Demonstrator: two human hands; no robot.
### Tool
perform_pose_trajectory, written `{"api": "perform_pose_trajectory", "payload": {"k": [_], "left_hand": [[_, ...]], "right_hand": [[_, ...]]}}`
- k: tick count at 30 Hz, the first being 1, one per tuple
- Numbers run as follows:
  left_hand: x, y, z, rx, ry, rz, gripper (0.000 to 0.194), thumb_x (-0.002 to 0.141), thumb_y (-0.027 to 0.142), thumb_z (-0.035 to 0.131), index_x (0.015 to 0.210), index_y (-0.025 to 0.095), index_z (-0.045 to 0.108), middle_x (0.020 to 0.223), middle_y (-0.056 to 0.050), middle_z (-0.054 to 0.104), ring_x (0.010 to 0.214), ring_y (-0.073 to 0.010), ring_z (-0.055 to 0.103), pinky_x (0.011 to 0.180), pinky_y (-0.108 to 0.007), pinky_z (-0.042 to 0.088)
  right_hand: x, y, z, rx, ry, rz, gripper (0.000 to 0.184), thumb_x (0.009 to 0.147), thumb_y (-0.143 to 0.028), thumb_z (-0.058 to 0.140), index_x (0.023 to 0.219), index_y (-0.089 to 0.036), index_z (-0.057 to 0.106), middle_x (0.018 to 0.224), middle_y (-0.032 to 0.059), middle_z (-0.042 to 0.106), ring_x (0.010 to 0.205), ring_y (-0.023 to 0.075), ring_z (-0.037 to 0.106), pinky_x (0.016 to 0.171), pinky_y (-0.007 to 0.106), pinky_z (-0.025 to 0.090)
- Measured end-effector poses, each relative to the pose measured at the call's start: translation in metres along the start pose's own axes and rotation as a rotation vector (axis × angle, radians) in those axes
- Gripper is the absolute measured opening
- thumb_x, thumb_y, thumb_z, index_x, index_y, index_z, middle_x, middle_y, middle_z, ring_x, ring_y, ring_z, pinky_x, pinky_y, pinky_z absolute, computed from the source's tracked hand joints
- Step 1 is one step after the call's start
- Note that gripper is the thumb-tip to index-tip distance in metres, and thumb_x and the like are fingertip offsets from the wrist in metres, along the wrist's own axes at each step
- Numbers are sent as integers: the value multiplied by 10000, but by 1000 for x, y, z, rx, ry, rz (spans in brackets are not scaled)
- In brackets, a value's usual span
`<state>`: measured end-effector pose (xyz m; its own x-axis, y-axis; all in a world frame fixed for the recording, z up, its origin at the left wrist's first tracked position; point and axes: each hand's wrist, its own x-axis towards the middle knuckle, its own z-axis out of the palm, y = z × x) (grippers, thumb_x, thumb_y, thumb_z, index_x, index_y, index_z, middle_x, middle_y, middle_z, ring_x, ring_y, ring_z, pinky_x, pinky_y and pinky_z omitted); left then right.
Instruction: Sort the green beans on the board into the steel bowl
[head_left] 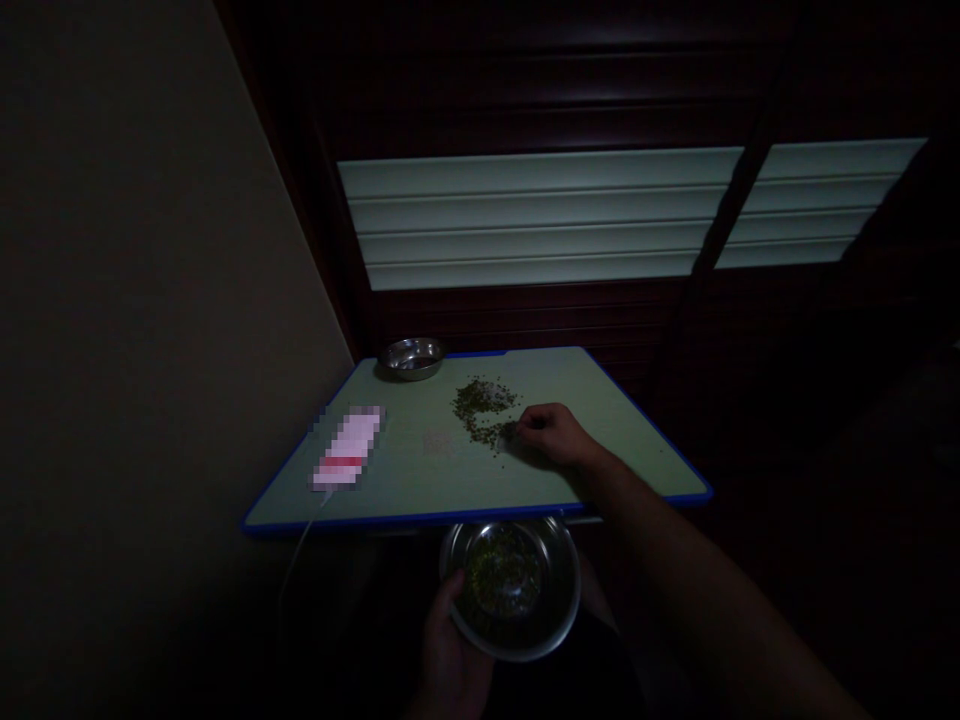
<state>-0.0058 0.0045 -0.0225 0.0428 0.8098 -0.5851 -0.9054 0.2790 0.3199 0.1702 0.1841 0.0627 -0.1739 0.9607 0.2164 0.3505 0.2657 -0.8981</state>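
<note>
My left hand [455,650] grips the near-left rim of a steel bowl [568,590], thumb over the edge. The bowl sits just below the table's front edge with small green grains [504,568] in its bottom. Over the tabletop, my right hand [553,432] is closed, its fingertips curled down at the right side of a spread of small dark green grains [474,398] that look like mung beans. Whatever those fingers pinch is hidden in the dim light. A fainter patch of pale bits [439,443] lies left of the grains.
The pale green table [405,495] has a blue rim. A second, shallow steel bowl [412,360] stands at its back left corner. On the left lies a blurred-out phone [347,448] with a white cable [301,545] hanging over the front edge. Wall and dark louvred doors enclose the table.
</note>
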Motion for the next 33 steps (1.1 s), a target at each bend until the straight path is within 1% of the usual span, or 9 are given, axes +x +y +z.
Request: {"api": "perform_pose_trajectory", "payload": {"k": [5, 9, 13, 17, 22, 25, 30, 33], "left_hand": [[0, -1, -2, -9, -7, -2, 264, 865, 213, 555, 1026, 165, 758, 911, -105, 794, 915, -270, 726, 988, -458, 472], [0, -1, -1, 3, -17, 8, 314, 866, 215, 555, 1127, 196, 728, 942, -98, 793, 916, -270, 727, 982, -461, 474], [-2, -1, 3, -7, 18, -9, 304, 881, 230, 528, 1096, 178, 737, 904, -100, 794, 926, -269, 724, 982, -453, 475], [-4, 0, 6, -8, 27, -10, 296, 869, 224, 535, 1084, 177, 733, 884, -90, 794, 934, -271, 722, 992, -466, 469], [-4, -1, 4, -2, 22, -4, 315, 854, 241, 559, 1121, 169, 710, 891, -87, 792, 919, -274, 725, 988, -481, 473], [-4, -1, 4, 0, 37, 0, 306, 857, 227, 551, 1110, 181, 717, 880, -82, 793, 920, -268, 725, 990, -474, 472], [-4, -1, 5, 1, 47, -6, 288, 859, 219, 541, 1063, 155, 735, 862, -102, 792, 959, -282, 716, 981, -462, 476], [-4, -1, 6, 3, 50, -6, 299, 859, 224, 546, 1089, 159, 726, 868, -98, 793, 949, -281, 719, 980, -470, 477]], "right_hand": [[0, 2, 0, 38, -83, -7, 196, 596, -338, 662, 614, -143, 653, 564, 9, 571, 546, 117, 467, 535, 262, 356], [0, 3, -1, 37, -66, -28, 187, 598, -328, 679, 622, -143, 676, 584, 15, 603, 569, 121, 493, 565, 265, 383], [0, 4, 0, 49, -83, -33, 210, 610, -350, 693, 636, -142, 690, 600, 25, 627, 582, 129, 516, 572, 267, 405], [-1, 3, -1, 70, -114, -25, 212, 599, -347, 710, 639, -140, 692, 634, 39, 659, 609, 139, 547, 595, 272, 430], [1, 2, -1, 14, -15, -58, 247, 651, -382, 679, 674, -136, 701, 621, 27, 641, 598, 137, 537, 597, 273, 420], [0, 1, 0, -25, 4, -75, 256, 676, -390, 667, 684, -137, 701, 622, 25, 636, 596, 137, 529, 586, 271, 410], [0, 3, 1, 3, -56, -86, 259, 674, -390, 683, 686, -132, 703, 624, 30, 641, 593, 136, 524, 590, 277, 411], [0, 4, 0, 36, -78, -64, 271, 670, -400, 695, 699, -131, 707, 646, 37, 651, 597, 137, 528, 585, 277, 411]]}}
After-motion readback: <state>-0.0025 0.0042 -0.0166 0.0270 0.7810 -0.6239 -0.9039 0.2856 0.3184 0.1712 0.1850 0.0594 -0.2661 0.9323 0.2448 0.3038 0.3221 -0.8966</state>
